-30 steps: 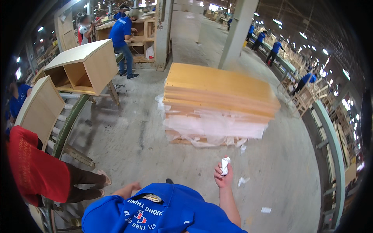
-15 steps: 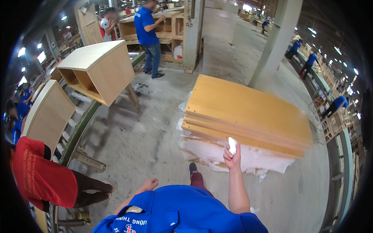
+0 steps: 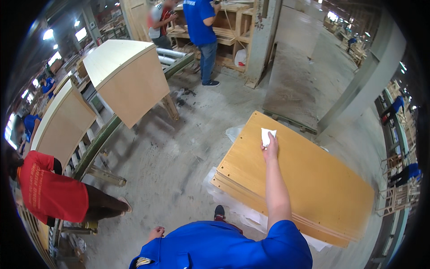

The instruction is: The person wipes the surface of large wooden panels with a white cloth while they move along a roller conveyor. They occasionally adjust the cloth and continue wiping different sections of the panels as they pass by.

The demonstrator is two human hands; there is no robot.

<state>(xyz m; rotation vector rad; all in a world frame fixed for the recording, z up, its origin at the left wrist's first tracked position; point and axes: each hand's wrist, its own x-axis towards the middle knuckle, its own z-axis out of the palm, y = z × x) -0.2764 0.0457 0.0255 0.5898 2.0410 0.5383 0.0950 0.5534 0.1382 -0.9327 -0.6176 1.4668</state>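
Note:
My right hand [image 3: 270, 150] is stretched out over the top of a stack of yellow-brown wooden panels [image 3: 304, 179]. It grips a small folded white piece [image 3: 267, 136], perhaps cloth or paper, which lies against or just over the top panel near its far left end. Small dark holes run along that panel's left edge. By my left side, my left hand [image 3: 156, 233] hangs low with its fingers loosely curled, and I see nothing in it. White wrapping sheet [image 3: 255, 217] sticks out from under the panels.
On the left a roller conveyor [image 3: 96, 150] carries a pale wooden cabinet [image 3: 134, 83] and a curved panel [image 3: 65, 121]. A person in red [image 3: 56, 193] stands beside it. Two people are at the back near a wooden frame. A grey pillar [image 3: 369, 67] rises behind the stack.
My right hand has moved from the stack's near side to over its top, with the white piece still in it. The stack now sits closer, and my left hand has dropped back.

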